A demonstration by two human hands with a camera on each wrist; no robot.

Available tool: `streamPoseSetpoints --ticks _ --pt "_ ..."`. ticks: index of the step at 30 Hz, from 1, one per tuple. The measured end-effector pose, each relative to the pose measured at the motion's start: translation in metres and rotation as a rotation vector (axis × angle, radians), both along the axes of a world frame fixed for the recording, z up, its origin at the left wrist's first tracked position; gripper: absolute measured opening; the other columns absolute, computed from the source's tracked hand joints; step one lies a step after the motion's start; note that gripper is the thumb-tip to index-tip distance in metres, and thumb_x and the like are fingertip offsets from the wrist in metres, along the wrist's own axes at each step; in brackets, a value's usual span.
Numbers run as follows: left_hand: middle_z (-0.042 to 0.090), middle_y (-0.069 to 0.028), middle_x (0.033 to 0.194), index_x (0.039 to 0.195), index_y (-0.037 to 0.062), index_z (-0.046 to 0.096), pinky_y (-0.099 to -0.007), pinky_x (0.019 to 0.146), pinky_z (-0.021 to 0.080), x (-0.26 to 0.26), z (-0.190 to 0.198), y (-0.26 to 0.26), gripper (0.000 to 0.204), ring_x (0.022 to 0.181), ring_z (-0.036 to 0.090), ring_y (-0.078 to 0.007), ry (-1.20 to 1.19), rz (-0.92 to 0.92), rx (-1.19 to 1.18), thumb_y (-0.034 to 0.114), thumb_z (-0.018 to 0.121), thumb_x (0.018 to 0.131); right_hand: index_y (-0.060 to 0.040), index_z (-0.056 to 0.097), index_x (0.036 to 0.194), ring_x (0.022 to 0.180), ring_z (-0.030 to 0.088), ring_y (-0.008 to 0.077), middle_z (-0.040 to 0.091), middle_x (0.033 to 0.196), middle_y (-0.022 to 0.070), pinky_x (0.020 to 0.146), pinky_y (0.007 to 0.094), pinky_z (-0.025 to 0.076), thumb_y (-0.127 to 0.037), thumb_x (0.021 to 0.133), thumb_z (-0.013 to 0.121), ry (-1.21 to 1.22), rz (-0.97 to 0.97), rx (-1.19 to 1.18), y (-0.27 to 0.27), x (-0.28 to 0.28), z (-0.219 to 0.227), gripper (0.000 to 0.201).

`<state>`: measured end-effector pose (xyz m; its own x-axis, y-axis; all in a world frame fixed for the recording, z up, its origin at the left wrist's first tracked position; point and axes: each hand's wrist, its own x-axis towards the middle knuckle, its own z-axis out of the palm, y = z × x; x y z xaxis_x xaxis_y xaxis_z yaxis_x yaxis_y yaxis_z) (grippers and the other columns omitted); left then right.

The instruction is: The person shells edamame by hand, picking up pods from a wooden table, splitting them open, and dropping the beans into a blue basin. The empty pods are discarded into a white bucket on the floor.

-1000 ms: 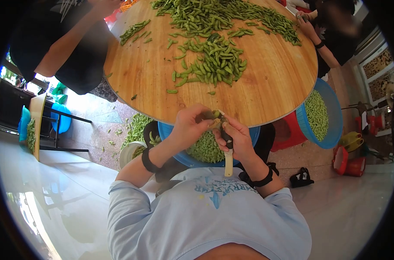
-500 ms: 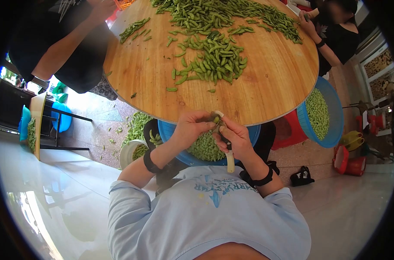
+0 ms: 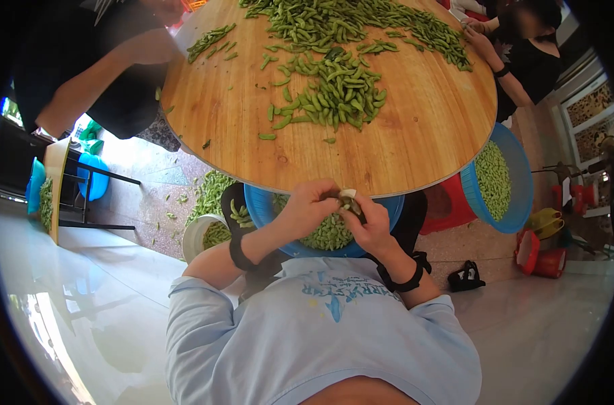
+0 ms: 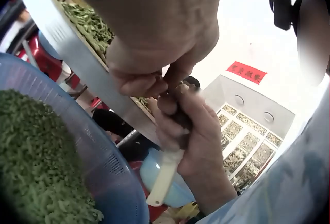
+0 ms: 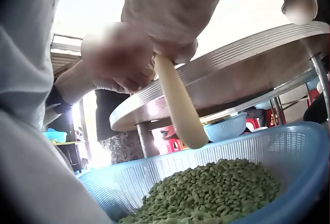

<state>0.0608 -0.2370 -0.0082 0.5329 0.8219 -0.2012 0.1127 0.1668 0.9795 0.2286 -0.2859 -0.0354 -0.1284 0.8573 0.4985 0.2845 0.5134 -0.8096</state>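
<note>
Both hands meet over a blue basket (image 5: 304, 147) of shelled beans (image 5: 216, 188), at the table's near edge. The right hand (image 3: 374, 226) curls round a tool whose pale handle (image 5: 180, 105) points down from the fist; its working end is hidden by fingers. Small greenish and pale bits show between its thumb and fingers. The left hand (image 3: 307, 212) has its fingertips bent in against the right hand's fingertips; in the left wrist view they pinch at something too small to make out. In that view the left hand (image 4: 160, 44) is above the right hand (image 4: 198, 136).
A heap of green pods (image 3: 334, 94) lies on the round wooden table (image 3: 428, 142). At the right stands another blue basket (image 3: 520, 196) of beans beside a red stool (image 3: 449, 206). Pods and a white bucket (image 3: 193, 236) are on the floor at left. Two people sit across.
The hands have turned and drawn closer together, and the pale handle has gone from the head view. The person at left has moved an arm down towards the table edge.
</note>
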Motion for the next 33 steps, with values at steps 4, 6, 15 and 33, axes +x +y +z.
streamPoseSetpoints --ticks 4,6,15,33 --pt "0.054 -0.0051 0.063 0.085 -0.0015 0.061 -0.0294 0.051 0.042 -0.013 0.022 0.003 0.012 0.055 0.054 -0.0153 0.29 -0.172 0.164 0.009 0.059 0.078 0.0028 0.058 0.105 0.053 0.054 0.019 0.057 0.069 0.0103 0.05 0.0278 0.043 0.003 0.076 0.067 -0.048 0.0 0.048 -0.001 0.012 -0.005 0.03" --pt "0.055 -0.0098 0.065 0.082 -0.0013 0.06 -0.0341 0.054 0.044 -0.037 0.024 -0.006 0.012 0.059 0.057 -0.0227 0.525 -0.294 0.491 0.01 0.059 0.077 0.0028 0.058 0.105 0.052 0.054 0.0195 0.056 0.067 0.0103 0.049 0.0283 0.042 0.003 0.076 0.066 -0.116 0.063 0.01 -0.002 0.022 0.004 0.03" --pt "0.054 -0.0166 0.081 0.088 0.002 0.059 -0.0443 0.067 0.047 -0.086 0.047 0.056 0.013 0.077 0.057 -0.0359 0.781 0.199 1.078 0.006 0.062 0.076 0.003 0.057 0.107 0.054 0.053 0.0217 0.053 0.069 0.0116 0.05 0.0306 0.042 0.005 0.078 0.058 -0.175 0.178 -0.05 -0.004 0.006 0.008 0.03" --pt "0.065 -0.0053 0.085 0.099 -0.0021 0.062 -0.0215 0.053 0.046 -0.013 0.019 0.008 0.017 0.064 0.056 -0.0087 -0.166 0.136 -0.081 0.003 0.065 0.083 0.0016 0.035 0.138 0.054 0.044 0.0048 0.053 0.079 0.0027 0.043 0.0184 0.036 -0.008 0.097 0.041 0.637 0.292 -0.593 -0.003 -0.007 0.014 0.043"
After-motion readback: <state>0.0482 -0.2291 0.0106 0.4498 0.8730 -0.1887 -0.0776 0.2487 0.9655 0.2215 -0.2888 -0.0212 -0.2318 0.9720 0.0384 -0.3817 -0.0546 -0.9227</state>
